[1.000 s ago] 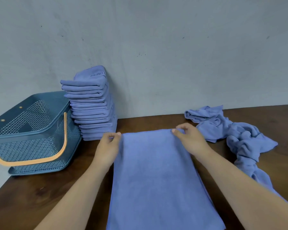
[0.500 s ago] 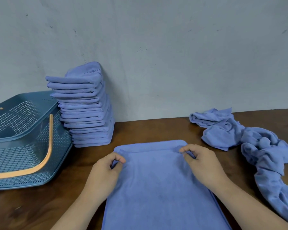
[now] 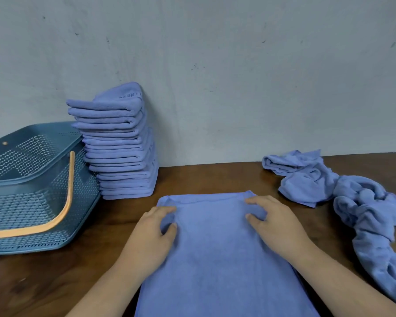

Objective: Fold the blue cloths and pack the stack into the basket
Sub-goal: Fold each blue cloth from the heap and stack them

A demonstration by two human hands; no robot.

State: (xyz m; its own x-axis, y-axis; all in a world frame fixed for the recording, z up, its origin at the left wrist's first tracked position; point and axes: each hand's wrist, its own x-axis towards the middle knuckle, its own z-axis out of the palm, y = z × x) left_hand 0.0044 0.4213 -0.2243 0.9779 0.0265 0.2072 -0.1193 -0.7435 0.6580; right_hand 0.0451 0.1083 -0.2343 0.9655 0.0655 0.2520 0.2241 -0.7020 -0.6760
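Blue cloth (image 3: 215,259): we see it flat on the wooden worktop (image 3: 44,282), its long axis running from the wall toward us.
Left hand (image 3: 152,232): its grip pinches a small tuck of the cloth, thumb against fingers, just inside the far left corner.
Right hand (image 3: 276,225): the same at the far right corner, with cloth nipped under the thumb.
Key relation: both grips sit at the far hem, so the whole length lies on our side. We judge the fold must travel along that axis.
Nearer hand: neither leads. The stack (image 3: 119,145) and basket (image 3: 21,202) lie to the left hand's side.
Unfolded heap (image 3: 352,202): crumpled to the right, near the right hand but apart from it.
Hidden: the near hem is cut off below and the basket's left end is cropped. We cannot tell whether the stack touches the basket, nor how many cloths the heap holds.
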